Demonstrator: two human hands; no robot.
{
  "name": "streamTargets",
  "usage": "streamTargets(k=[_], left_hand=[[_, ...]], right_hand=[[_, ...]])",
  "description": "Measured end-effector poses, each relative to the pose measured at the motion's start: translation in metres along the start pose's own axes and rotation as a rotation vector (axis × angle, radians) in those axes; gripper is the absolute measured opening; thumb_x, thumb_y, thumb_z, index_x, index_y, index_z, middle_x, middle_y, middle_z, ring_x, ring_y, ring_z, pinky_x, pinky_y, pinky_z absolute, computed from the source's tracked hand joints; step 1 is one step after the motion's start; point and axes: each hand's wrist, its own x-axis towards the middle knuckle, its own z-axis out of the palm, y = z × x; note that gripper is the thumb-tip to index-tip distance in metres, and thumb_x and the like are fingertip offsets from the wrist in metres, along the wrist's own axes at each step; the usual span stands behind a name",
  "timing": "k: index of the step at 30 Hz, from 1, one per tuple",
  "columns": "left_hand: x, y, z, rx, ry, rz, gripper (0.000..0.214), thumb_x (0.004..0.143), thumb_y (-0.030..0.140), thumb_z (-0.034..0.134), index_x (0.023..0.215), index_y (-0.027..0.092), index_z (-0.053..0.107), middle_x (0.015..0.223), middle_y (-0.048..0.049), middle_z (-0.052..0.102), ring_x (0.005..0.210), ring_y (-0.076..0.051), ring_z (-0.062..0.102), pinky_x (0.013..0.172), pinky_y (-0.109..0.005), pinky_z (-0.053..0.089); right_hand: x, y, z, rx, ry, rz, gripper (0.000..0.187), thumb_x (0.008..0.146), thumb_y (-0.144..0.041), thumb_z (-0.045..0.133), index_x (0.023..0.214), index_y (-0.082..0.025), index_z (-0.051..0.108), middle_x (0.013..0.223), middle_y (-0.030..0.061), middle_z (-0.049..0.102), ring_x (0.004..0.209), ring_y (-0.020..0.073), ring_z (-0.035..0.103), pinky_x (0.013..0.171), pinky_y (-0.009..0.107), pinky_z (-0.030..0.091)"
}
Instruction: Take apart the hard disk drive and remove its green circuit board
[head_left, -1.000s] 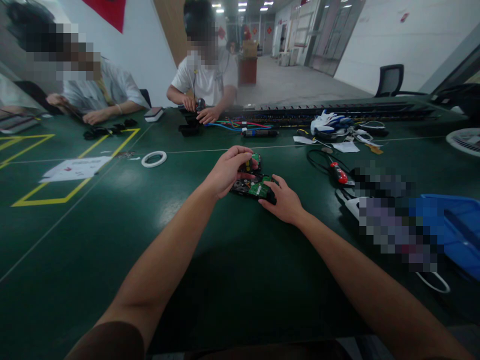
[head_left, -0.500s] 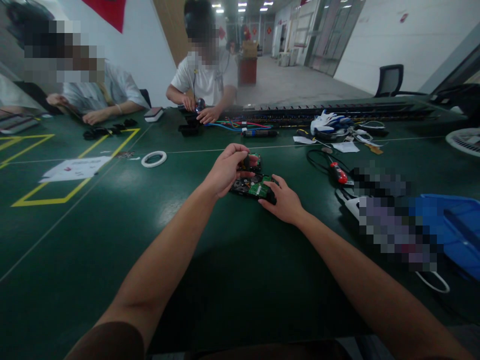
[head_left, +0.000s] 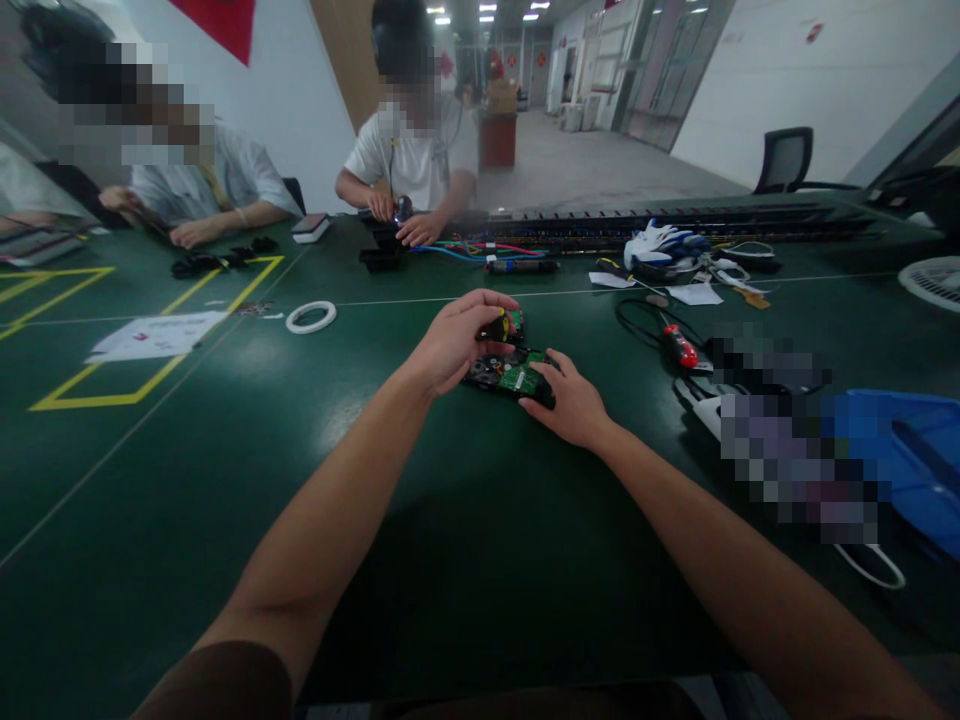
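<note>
In front of me on the green table lies an opened black device with a green circuit board (head_left: 517, 378). My right hand (head_left: 574, 400) grips its right end, thumb on the near side and fingers over the top. Above its left part, my left hand (head_left: 457, 345) is closed around a small black-and-yellow handle (head_left: 496, 326), whose lower end is hidden by the fingers. Just behind, partly covered by the left fingers, is a second piece with a green board (head_left: 517, 321).
To the right lie a red screwdriver (head_left: 681, 347), a blue tray (head_left: 900, 450), and gloves (head_left: 660, 245). A white tape roll (head_left: 310, 318) and a paper sheet (head_left: 154, 336) are at left. Two co-workers sit across the table, one (head_left: 412, 160) handling a dark part beside coloured wires (head_left: 472, 249).
The fingers of my left hand have shifted slightly, and the handle in them now shows its yellow part. My right hand keeps its hold on the device.
</note>
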Motion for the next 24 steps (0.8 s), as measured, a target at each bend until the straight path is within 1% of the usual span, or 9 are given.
streamTargets(k=[4,11,15,18,21,24], left_hand=[[0.0015,-0.0011,0.0005,-0.045,0.002,0.000,0.009,0.091,0.016,0.058,0.097,0.018,0.064,0.091,-0.0059,0.065,0.089,-0.018,0.065,0.073,-0.032,0.058],[0.0030,-0.0061,0.0005,-0.088,0.006,0.042,0.008,0.094,0.017,0.055,0.092,0.017,0.063,0.090,-0.0055,0.065,0.090,-0.017,0.067,0.081,-0.033,0.059],[0.0030,-0.0085,0.0012,-0.065,0.000,0.036,0.006,0.094,0.023,0.062,0.092,0.018,0.062,0.090,-0.0042,0.065,0.091,-0.016,0.066,0.084,-0.033,0.059],[0.0024,-0.0094,0.0010,-0.035,-0.032,0.049,0.006,0.091,0.023,0.067,0.093,0.018,0.063,0.093,-0.0037,0.065,0.092,-0.015,0.065,0.082,-0.031,0.058],[0.0015,-0.0087,0.0003,-0.002,-0.048,0.058,0.006,0.091,0.024,0.067,0.093,0.018,0.066,0.098,-0.0044,0.064,0.093,-0.016,0.063,0.077,-0.029,0.058],[0.0012,-0.0072,-0.0008,0.047,-0.037,0.068,0.008,0.090,0.025,0.066,0.092,0.018,0.070,0.100,-0.0053,0.064,0.093,-0.017,0.061,0.072,-0.027,0.057]], right_hand=[[-0.0004,-0.0004,0.0000,-0.002,0.003,0.015,0.066,0.090,-0.057,0.066,0.146,-0.026,0.052,0.164,0.0142,0.033,0.128,0.0400,0.059,0.101,0.058,0.053],[-0.0006,-0.0024,-0.0020,-0.005,-0.014,0.017,0.066,0.091,-0.058,0.065,0.147,-0.026,0.051,0.164,0.0149,0.032,0.128,0.0400,0.059,0.100,0.058,0.053],[-0.0005,-0.0018,-0.0008,0.003,0.006,-0.008,0.065,0.092,-0.057,0.064,0.146,-0.024,0.051,0.163,0.0168,0.033,0.130,0.0411,0.057,0.102,0.059,0.052],[-0.0003,-0.0008,0.0003,0.000,0.017,-0.017,0.066,0.091,-0.057,0.065,0.146,-0.023,0.052,0.163,0.0171,0.034,0.131,0.0411,0.057,0.104,0.058,0.051],[-0.0002,-0.0002,0.0006,0.007,0.007,-0.004,0.066,0.091,-0.058,0.066,0.146,-0.026,0.052,0.163,0.0156,0.034,0.129,0.0404,0.058,0.102,0.058,0.052],[-0.0003,-0.0002,0.0002,0.013,0.004,0.005,0.066,0.090,-0.058,0.066,0.147,-0.027,0.051,0.164,0.0150,0.033,0.129,0.0401,0.058,0.102,0.058,0.052]])
